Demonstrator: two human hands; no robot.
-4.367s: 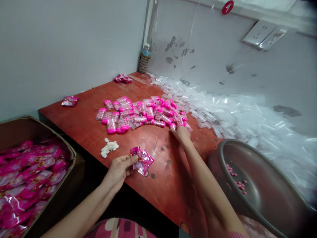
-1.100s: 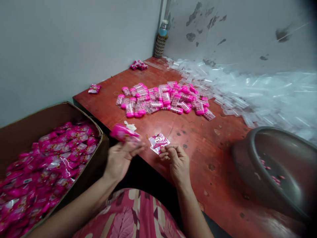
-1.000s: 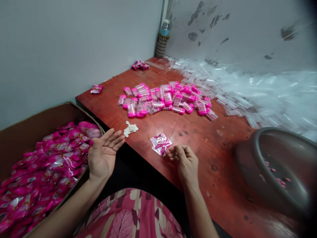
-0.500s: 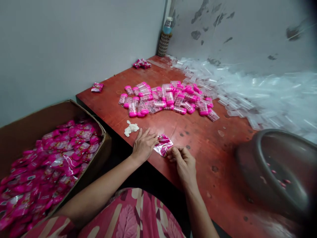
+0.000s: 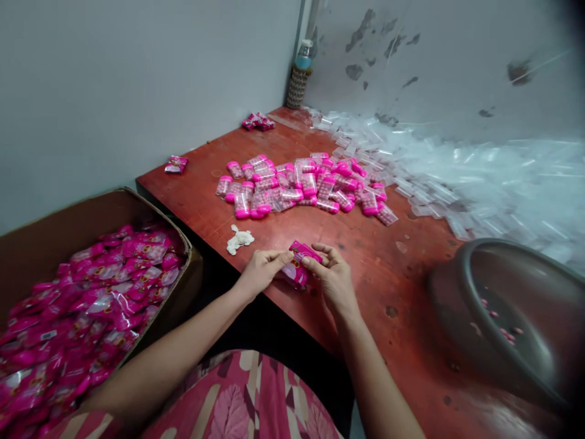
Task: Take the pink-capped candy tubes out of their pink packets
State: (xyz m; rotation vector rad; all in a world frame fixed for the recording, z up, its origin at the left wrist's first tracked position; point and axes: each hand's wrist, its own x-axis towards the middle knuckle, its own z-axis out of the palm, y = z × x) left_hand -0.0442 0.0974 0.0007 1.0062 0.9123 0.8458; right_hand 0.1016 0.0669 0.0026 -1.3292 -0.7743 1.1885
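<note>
A pink sachet (image 5: 299,263) was pinched at its top edge between the left hand (image 5: 261,268) and right hand (image 5: 333,277), just above the surface (image 5: 365,244) edge. A loose grip could probably let it slip to the floor.

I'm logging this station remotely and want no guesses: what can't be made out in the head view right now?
- Pink packet: print too small; lower part hidden by left hand and right hand.
- Cardboard box: cut off by the left edge.
- Grey basin: blurred, cut off at right.
- Bottle in the corner: label too small.
</note>
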